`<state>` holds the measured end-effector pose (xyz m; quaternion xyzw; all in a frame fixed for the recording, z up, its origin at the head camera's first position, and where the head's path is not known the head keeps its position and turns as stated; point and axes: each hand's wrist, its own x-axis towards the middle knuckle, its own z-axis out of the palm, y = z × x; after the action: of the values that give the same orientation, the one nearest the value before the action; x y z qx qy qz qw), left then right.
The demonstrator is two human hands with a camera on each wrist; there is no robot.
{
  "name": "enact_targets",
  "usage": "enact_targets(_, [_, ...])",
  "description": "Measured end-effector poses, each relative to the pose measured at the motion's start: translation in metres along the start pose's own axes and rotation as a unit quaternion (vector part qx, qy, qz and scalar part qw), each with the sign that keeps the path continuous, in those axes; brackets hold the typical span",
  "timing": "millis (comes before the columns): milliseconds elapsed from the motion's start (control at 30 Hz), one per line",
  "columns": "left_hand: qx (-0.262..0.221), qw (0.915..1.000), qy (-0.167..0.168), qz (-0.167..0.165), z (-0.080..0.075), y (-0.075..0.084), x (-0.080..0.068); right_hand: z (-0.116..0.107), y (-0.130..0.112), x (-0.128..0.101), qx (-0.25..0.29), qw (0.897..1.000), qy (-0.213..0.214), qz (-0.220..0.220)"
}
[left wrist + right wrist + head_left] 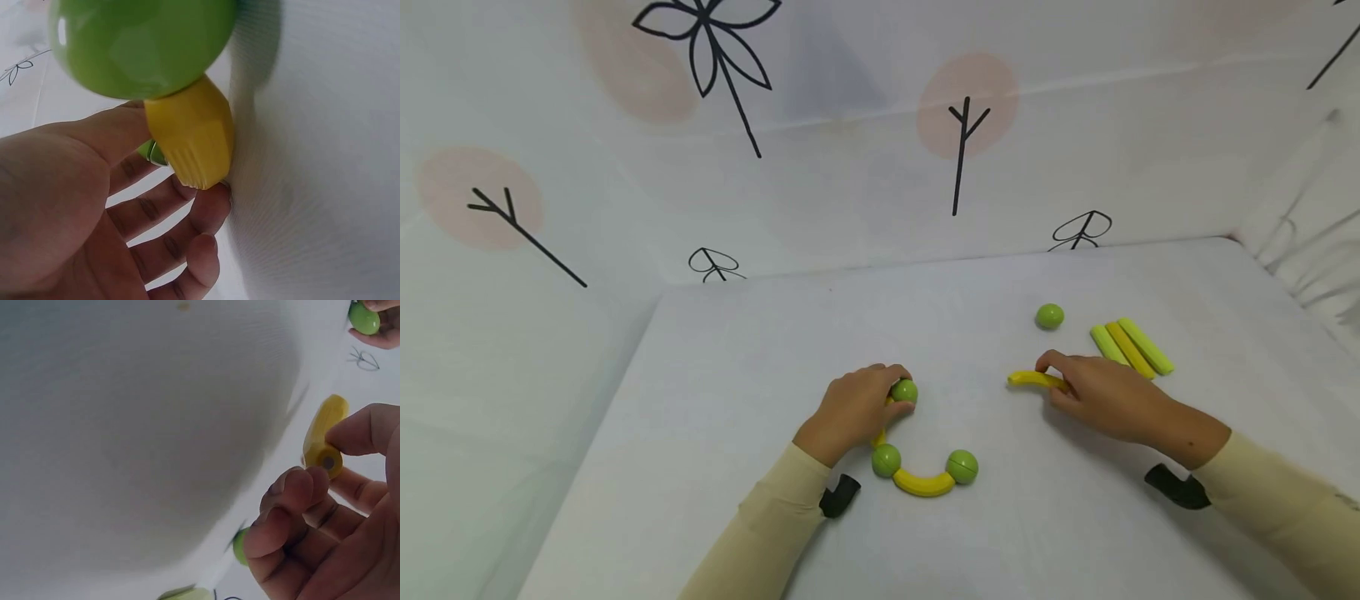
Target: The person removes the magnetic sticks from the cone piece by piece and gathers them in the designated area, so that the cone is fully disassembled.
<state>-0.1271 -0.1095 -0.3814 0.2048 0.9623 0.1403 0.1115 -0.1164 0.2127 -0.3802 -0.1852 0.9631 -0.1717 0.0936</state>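
My left hand [856, 410] pinches a glossy green ball [905, 391] between thumb and fingers. A yellow curved stick [880, 437], partly hidden under that hand, runs from this ball to a second green ball [886, 460]. From there another yellow curved stick [923, 484] reaches a third green ball [962, 467]. In the left wrist view, a yellow stick [194, 134] butts against a green ball [144, 47]. To the right, my right hand [1108, 400] pinches a loose yellow curved stick [1033, 379] by one end. A round grey spot shows on its end face in the right wrist view.
A loose green ball [1050, 316] lies on the white tabletop [760, 333] beyond the right hand. Beside it, two light-green sticks [1146, 345] flank a yellow one [1130, 350]. A patterned cloth backdrop [850, 192] rises behind the table.
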Motion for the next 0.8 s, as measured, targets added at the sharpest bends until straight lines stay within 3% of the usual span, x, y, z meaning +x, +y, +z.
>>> enact_targets(233, [0.0,1.0,0.005,0.004,0.0,0.0,0.0,0.003,0.006,-0.007,-0.043,0.998,0.001,-0.038])
enact_targets(533, [0.0,1.0,0.002,0.003,0.001,-0.002,0.0,0.012,0.013,-0.01,-0.056,0.995,0.013,-0.08])
enact_targets(800, [-0.005,1.0,0.004,0.004,0.001,-0.002,0.0,0.011,0.012,-0.009,-0.052,0.995,0.011,-0.081])
